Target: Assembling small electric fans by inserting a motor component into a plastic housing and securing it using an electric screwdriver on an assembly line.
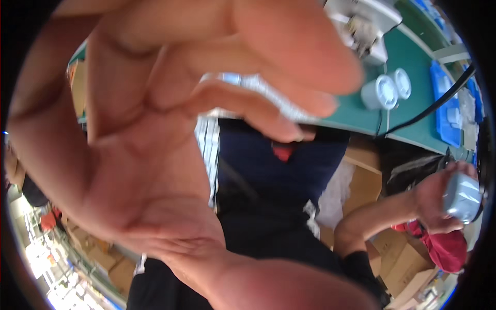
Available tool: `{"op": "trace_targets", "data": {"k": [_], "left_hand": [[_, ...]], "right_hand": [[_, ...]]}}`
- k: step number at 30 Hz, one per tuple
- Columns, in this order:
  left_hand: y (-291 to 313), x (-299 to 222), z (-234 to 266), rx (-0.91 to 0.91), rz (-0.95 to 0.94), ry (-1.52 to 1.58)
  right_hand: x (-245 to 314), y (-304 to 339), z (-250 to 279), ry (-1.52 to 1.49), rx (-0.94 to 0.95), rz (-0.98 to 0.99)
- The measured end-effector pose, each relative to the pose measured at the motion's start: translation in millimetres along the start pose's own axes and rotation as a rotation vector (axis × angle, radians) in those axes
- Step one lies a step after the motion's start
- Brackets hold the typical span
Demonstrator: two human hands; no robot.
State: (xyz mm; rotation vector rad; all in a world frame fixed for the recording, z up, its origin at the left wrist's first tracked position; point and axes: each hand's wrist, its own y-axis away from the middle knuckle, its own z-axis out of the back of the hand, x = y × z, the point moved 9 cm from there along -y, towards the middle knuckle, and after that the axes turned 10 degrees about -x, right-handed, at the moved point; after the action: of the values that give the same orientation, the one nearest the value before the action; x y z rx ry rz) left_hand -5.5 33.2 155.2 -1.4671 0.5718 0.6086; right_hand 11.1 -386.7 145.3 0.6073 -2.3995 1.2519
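Note:
My left hand (144, 170) fills much of the head view, very close, palm showing. Its fingers are bent loosely and stand apart, with nothing between them. At the far right edge, my right hand (433, 199) is closed on a glossy light-blue plastic container (462, 197). The strong bend of the picture there hides its full shape. On the green table (413, 121) stand two round pale-blue cups (380, 93) side by side, some way from both hands.
A white machine (380, 13) stands on the table's far side. A blue tray (445, 111) holds pale parts at the right, with a black cable (439, 103) crossing before it. Below the table are cardboard boxes (364, 186) and a dark red cloth (447, 250).

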Motion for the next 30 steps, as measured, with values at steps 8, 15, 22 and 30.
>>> {"op": "trace_targets", "data": {"k": [8,15,22,30], "left_hand": [[-21,17,-21,-0.057,-0.074,0.01],[-23,10,0,-0.132,-0.288,-0.056],[-37,10,-18,-0.109,-0.261,-0.098],[6,149,-20,0.12,0.14,-0.883]], "right_hand": [[-96,131,-85,0.161,0.602,-0.469],[-158,153,-108,0.302,0.621,-0.561],[-177,155,-118,0.393,0.581,-0.604],[-176,147,-102,0.521,0.476,-0.505]]}}
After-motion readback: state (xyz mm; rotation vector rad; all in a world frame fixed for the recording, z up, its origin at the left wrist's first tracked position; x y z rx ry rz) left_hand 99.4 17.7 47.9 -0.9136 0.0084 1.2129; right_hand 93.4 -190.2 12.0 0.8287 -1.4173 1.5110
